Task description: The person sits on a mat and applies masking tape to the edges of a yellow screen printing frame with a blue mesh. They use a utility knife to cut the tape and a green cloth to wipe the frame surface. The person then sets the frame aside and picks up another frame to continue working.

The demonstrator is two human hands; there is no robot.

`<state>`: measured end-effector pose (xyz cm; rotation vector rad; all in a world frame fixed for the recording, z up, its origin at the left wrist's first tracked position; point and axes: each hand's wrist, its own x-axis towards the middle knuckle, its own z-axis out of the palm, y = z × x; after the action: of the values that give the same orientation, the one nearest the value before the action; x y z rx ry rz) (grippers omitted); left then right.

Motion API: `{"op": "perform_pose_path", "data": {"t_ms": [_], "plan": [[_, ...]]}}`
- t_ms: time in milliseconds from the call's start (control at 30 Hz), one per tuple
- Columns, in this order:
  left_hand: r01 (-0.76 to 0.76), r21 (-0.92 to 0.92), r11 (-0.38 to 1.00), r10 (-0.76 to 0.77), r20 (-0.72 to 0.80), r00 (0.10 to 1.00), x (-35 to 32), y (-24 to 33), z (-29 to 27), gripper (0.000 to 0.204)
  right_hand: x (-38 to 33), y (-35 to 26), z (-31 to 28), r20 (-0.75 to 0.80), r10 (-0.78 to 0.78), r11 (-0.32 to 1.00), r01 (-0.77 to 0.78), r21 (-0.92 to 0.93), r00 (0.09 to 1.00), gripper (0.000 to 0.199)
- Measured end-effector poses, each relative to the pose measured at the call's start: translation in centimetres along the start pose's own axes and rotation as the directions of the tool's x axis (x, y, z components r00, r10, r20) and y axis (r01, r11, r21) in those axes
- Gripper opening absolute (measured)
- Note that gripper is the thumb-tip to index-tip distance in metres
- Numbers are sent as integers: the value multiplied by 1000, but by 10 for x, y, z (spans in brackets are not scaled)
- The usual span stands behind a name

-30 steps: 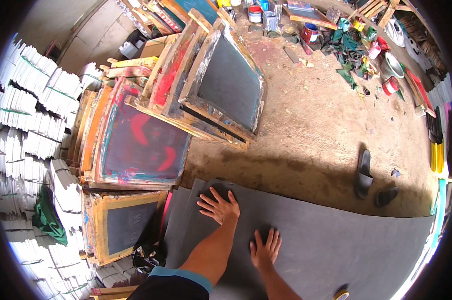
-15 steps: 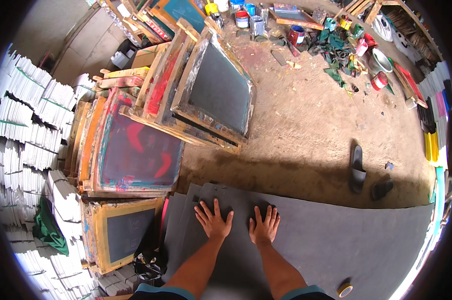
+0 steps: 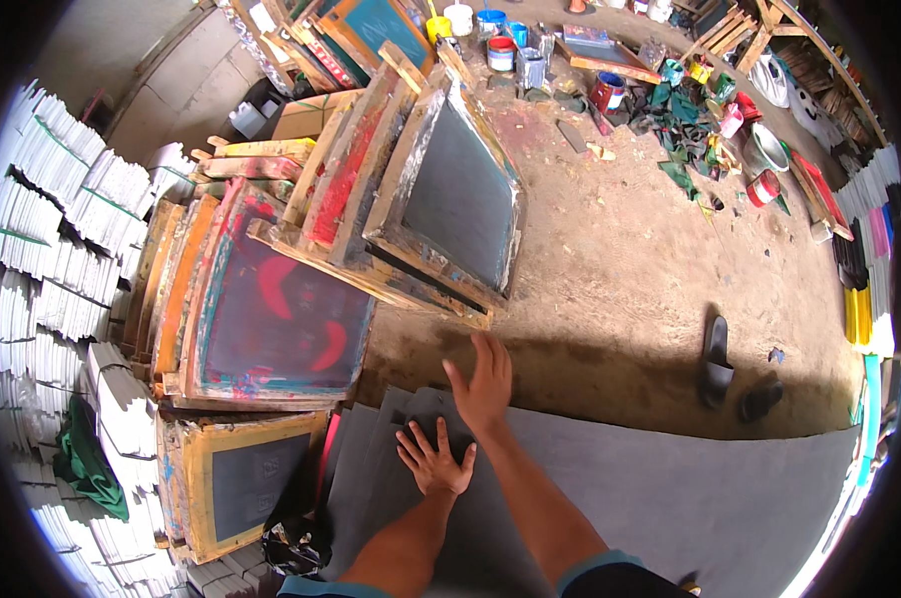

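Note:
My left hand (image 3: 436,463) lies flat, fingers spread, on a large dark grey sheet (image 3: 670,488) near its far left corner. Ahead of it and slightly to the right, my right hand (image 3: 485,384) is at the sheet's far edge, its fingers stretched out past that edge and the thumb apart. It holds nothing; whether its palm touches the sheet I cannot tell. Along the left side, the edges of several similar grey sheets (image 3: 356,458) show, stepped one beyond another. A roll of tape (image 3: 689,581) is mostly hidden at the lower edge beside my right sleeve.
Paint-stained framed screens (image 3: 281,309) lean at the left, before stacks of white paper (image 3: 47,259). Black sandals (image 3: 716,364) lie on the floor (image 3: 610,269) beyond the sheet. Farther back are paint cans (image 3: 607,92), dark scraps (image 3: 675,125) and a metal bowl (image 3: 766,149).
My right hand has left its spot on the sheet and moved left and forward to the far edge. My left hand stays flat on the sheet. The view has shifted slightly.

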<state>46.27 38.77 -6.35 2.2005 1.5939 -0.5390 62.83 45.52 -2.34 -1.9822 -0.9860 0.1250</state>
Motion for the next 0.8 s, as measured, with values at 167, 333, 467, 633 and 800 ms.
{"op": "perform_pose_path", "data": {"t_ms": [167, 333, 467, 633, 800], "plan": [[24, -14, 1000, -24, 23, 999, -1, -4, 2, 95, 118, -50, 38, -85, -102, 979, 115, 168, 991, 71], [3, -22, 1000, -2, 38, 999, -1, -3, 1, 98, 162, -61, 47, 54, -116, 970, 101, 219, 992, 69], [0, -39, 999, 0, 15, 1000, -1, -6, 10, 95, 163, -45, 50, -1, -133, 957, 129, 262, 991, 60], [8, -33, 999, -7, 31, 1000, -2, -4, 8, 94, 161, -6, 25, -309, -78, 839, 231, 493, 948, 51], [3, -3, 1000, -3, 5, 1000, -1, -2, 6, 94, 183, 46, -6, -465, 13, 830, 250, 499, 885, 44]]}}
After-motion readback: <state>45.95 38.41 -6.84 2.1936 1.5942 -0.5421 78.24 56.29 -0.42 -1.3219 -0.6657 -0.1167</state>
